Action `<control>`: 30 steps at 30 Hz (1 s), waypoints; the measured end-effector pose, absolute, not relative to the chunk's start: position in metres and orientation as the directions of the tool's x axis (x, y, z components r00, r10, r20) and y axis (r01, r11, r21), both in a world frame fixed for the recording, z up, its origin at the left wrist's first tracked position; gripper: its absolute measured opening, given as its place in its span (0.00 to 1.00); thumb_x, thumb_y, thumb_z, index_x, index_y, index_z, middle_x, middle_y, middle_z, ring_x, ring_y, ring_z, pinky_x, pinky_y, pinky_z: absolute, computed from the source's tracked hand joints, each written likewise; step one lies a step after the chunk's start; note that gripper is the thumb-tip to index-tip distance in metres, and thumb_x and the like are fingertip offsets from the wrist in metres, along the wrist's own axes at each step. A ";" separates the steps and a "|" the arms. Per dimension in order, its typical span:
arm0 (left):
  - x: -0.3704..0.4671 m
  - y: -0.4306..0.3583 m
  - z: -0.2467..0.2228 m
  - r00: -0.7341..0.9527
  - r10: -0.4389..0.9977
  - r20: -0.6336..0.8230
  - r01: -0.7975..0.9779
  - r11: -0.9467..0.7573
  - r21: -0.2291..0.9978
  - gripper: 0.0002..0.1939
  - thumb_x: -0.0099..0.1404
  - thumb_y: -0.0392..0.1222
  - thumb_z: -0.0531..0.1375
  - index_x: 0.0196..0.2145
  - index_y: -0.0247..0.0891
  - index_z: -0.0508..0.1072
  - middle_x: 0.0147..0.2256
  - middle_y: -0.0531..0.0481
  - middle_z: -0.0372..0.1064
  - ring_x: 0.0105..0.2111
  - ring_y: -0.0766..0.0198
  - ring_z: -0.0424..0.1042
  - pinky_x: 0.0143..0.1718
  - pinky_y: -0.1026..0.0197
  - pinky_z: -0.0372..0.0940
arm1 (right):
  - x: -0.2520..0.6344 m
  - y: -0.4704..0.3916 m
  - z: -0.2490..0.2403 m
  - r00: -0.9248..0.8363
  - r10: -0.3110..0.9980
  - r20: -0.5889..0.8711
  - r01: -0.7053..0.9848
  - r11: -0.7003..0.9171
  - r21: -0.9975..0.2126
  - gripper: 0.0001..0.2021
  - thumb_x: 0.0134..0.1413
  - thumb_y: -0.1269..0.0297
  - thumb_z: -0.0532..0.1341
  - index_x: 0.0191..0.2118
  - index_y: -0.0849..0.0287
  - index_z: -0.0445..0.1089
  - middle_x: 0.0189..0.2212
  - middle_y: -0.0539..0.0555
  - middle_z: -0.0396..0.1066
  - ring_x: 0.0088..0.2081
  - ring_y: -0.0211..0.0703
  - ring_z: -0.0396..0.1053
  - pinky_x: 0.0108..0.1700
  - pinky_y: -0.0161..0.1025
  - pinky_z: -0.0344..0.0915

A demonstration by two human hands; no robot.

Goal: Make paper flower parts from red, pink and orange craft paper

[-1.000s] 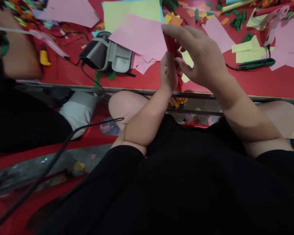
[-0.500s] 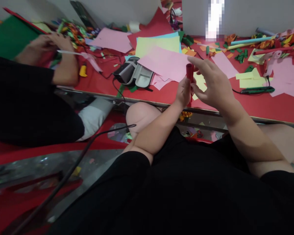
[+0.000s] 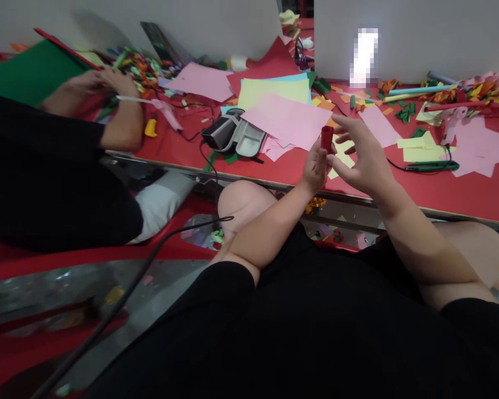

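Observation:
My left hand (image 3: 316,166) is closed around a rolled red paper tube (image 3: 326,138), which stands nearly upright with its hollow end facing up. Just right of the tube, my right hand (image 3: 360,149) has its fingers apart and curved, with nothing seen in it. Whether its thumb touches the tube I cannot tell. Behind the tube lie a pink paper sheet (image 3: 289,119) and some pale yellow paper pieces (image 3: 343,158) on the red table (image 3: 291,172).
A pink glue gun (image 3: 453,124) stands at right near a green cutter (image 3: 432,165) and pink star-shaped papers (image 3: 482,147). An open grey case (image 3: 249,141) lies left of centre. At far left, another person's hands (image 3: 108,83) work near green paper (image 3: 33,72) and a second glue gun (image 3: 166,113).
My right hand has opened a little away from the tube, its fingers spreading. The tube stays in my left hand. The whole view has shifted slightly, so the table appears lower.

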State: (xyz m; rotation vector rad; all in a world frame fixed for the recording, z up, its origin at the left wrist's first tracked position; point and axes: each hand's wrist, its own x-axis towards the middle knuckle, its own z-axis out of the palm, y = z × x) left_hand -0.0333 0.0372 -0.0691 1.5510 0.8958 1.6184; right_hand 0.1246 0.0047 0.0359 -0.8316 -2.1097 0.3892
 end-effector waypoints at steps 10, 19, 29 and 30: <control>-0.058 0.014 -0.050 0.170 0.615 0.770 0.045 -0.785 0.617 0.32 0.82 0.78 0.53 0.43 0.45 0.70 0.30 0.55 0.65 0.27 0.64 0.64 0.30 0.56 0.59 | 0.143 -0.016 0.053 -0.430 0.452 0.782 0.281 0.890 -0.360 0.17 0.63 0.63 0.73 0.55 0.40 0.75 0.55 0.53 0.77 0.59 0.61 0.78 0.60 0.68 0.82; -0.065 -0.012 -0.012 0.432 0.613 0.661 0.186 -0.778 0.600 0.38 0.81 0.81 0.48 0.37 0.44 0.72 0.31 0.50 0.73 0.30 0.60 0.71 0.34 0.54 0.64 | 0.183 -0.049 0.075 -0.248 0.595 0.764 0.175 0.804 -0.569 0.21 0.64 0.42 0.70 0.60 0.36 0.74 0.58 0.56 0.73 0.55 0.60 0.80 0.39 0.55 0.85; -0.056 -0.017 -0.018 0.519 0.658 0.545 0.648 -0.719 0.251 0.38 0.83 0.77 0.47 0.46 0.44 0.81 0.39 0.44 0.83 0.39 0.55 0.78 0.33 0.54 0.52 | 0.201 -0.080 0.071 -0.352 0.781 0.516 0.253 0.610 -0.751 0.36 0.61 0.38 0.74 0.71 0.35 0.70 0.75 0.57 0.64 0.76 0.72 0.68 0.54 0.63 0.88; -0.055 -0.016 -0.019 0.519 0.653 0.552 0.658 -0.718 0.230 0.37 0.84 0.77 0.47 0.46 0.44 0.81 0.39 0.44 0.83 0.39 0.55 0.78 0.33 0.53 0.52 | 0.203 -0.077 0.070 -0.344 0.792 0.504 0.255 0.595 -0.762 0.36 0.61 0.38 0.74 0.71 0.36 0.70 0.76 0.57 0.64 0.76 0.72 0.68 0.53 0.62 0.89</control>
